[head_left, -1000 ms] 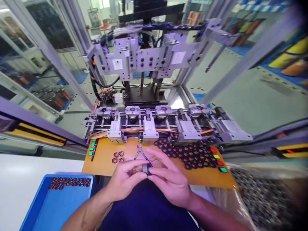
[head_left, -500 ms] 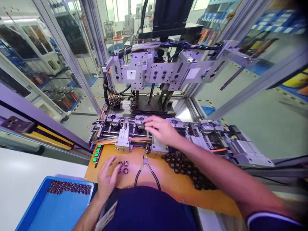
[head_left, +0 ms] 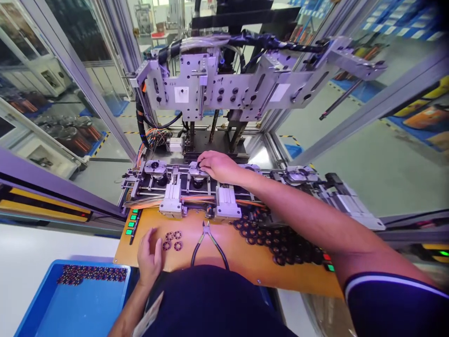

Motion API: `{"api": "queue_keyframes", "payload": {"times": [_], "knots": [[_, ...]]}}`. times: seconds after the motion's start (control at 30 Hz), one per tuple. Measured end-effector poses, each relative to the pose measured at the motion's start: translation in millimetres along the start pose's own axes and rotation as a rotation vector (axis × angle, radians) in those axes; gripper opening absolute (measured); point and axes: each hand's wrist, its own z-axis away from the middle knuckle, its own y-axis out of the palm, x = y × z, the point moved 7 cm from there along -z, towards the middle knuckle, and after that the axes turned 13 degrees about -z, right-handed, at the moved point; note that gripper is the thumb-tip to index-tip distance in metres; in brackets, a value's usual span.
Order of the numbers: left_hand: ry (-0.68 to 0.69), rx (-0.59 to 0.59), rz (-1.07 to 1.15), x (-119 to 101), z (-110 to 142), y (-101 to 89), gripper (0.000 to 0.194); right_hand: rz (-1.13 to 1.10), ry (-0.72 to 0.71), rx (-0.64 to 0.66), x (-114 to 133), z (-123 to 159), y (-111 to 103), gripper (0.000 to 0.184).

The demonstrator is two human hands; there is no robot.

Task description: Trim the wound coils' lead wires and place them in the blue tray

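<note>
My right hand [head_left: 218,166] reaches to the second holder from the left [head_left: 196,173] on the metal fixture. Its fingers are pinched at the holder's top around a small dark round part [head_left: 199,165], mostly hidden by the fingertips. My left hand [head_left: 150,255] rests at the left front of the orange board, fingers apart and curved, holding nothing. Just right of it lie several small dark rings with copper-coloured marks [head_left: 177,245]. Between my hands, a pair of cutting pliers [head_left: 206,231] lies on the board with its handles spread toward me.
Many black rings [head_left: 280,243] crowd the right of the orange board [head_left: 242,267], under my right forearm. A blue tray [head_left: 87,309] with rows of small rings stands at lower left. Above the fixture hangs a metal plate assembly [head_left: 235,96]. Green buttons [head_left: 130,224] line the board's left edge.
My right hand has come down onto the second holder, with its fingers drawn closer together. My left hand has drawn slightly away from the small rings. The whole view has shifted a little.
</note>
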Motion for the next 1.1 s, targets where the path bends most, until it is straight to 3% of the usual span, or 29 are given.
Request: {"api": "queue_keyframes", "payload": {"times": [0.23, 0.63, 0.83, 0.97, 1.1], "knots": [[0.020, 0.012, -0.028, -2.4, -1.8, 0.5, 0.043, 0.122, 0.094, 0.018, 1.3, -5.4, 2.9, 0.019], [0.031, 0.018, -0.043, -3.6, -2.9, -1.4, 0.040, 0.168, 0.069, 0.042, 10.5, 0.9, 1.9, 0.023], [0.022, 0.003, -0.057, -3.7, -3.2, -0.4, 0.041, 0.123, 0.021, 0.048, 11.6, 22.3, 8.9, 0.048], [0.079, -0.043, -0.083, -14.0, -3.6, -9.6, 0.038, 0.097, 0.004, -0.049, 16.1, 29.8, 5.2, 0.053], [0.217, -0.131, -0.118, -47.7, -15.5, -45.2, 0.036, 0.093, -0.011, -0.319, 46.1, 66.2, -25.0, 0.055]]}}
